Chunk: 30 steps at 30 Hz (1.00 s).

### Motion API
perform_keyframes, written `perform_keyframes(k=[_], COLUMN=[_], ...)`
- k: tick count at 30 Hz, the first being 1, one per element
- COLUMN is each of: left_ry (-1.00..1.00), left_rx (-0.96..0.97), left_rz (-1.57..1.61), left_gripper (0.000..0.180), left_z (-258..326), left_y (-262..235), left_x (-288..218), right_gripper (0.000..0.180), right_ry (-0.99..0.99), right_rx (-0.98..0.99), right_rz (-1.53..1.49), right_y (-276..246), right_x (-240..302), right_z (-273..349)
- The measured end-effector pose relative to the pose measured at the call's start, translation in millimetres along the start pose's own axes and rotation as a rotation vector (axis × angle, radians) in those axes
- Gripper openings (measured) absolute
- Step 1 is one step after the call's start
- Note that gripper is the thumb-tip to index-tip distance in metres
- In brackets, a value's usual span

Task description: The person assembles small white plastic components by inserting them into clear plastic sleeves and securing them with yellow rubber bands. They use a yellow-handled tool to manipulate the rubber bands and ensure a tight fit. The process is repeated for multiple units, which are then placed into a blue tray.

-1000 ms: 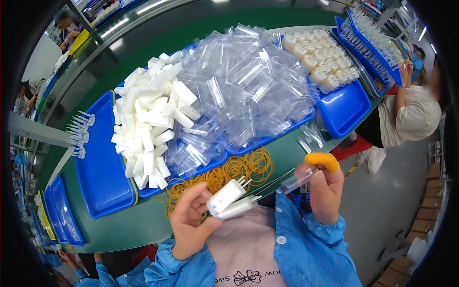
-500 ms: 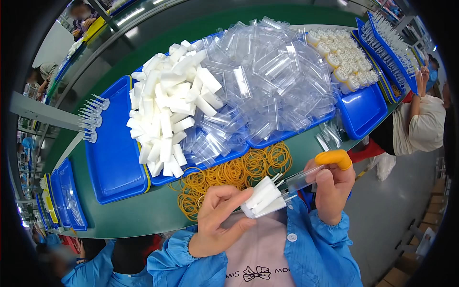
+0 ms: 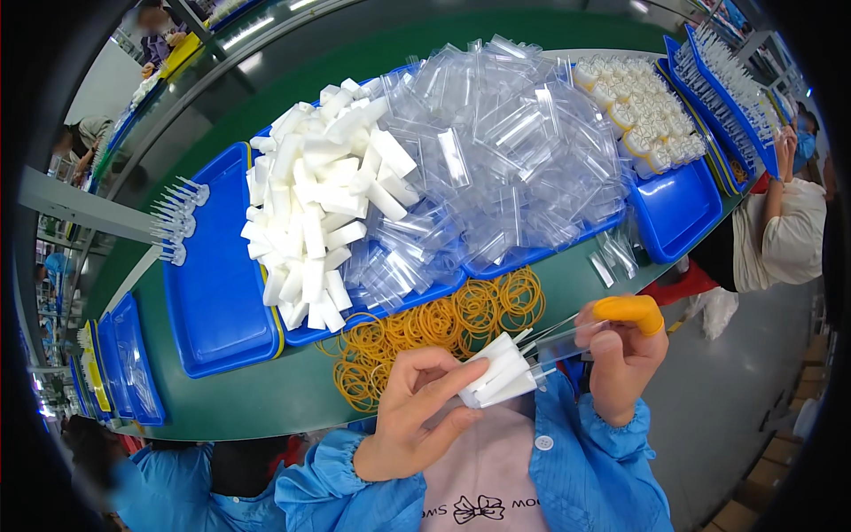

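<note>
Green bench in a factory room. Left grip reaches in from below, thumb and fingers clamped on a white pronged bundle at chest front. Right grip, raised, orange-capped forefinger, pinches a clear sleeve by the prongs; contact unclear. Beyond: loose rubber bands, then blue trays heaped with white foam blocks and clear sleeves.

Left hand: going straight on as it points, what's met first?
Past the white bundle in the left hand, likely the clear plastic sleeve held by the right hand; depth there is unclear.
</note>
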State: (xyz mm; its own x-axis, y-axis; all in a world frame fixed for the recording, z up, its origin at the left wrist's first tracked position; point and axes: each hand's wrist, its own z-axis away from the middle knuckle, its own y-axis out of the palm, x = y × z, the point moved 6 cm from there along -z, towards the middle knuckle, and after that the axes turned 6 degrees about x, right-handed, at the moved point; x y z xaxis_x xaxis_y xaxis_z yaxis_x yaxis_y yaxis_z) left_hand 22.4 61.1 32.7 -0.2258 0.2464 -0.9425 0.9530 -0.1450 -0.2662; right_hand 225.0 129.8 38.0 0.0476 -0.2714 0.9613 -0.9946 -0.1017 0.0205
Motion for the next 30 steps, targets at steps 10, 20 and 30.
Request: perform_keyframes(k=[10,20,30], left_ry=[-0.033,-0.010,-0.002], left_rx=[0.043,0.061,0.201], left_rz=[0.020,-0.033,0.039], left_gripper=[0.046,0.050,0.044], left_z=[1.9,-4.3,-9.4], left_y=[3.2,1.1,8.3], left_x=[1.1,-5.4,-6.5], right_gripper=[0.020,0.023,0.020], right_ry=[0.135,0.095,0.132], right_rx=[0.126,0.136,0.086], right_rz=[-0.266,-0.146,-0.280], right_y=[9.1,5.8,7.5], right_x=[-13.0,-6.1,-11.0], right_z=[-3.1,-0.7,-1.1])
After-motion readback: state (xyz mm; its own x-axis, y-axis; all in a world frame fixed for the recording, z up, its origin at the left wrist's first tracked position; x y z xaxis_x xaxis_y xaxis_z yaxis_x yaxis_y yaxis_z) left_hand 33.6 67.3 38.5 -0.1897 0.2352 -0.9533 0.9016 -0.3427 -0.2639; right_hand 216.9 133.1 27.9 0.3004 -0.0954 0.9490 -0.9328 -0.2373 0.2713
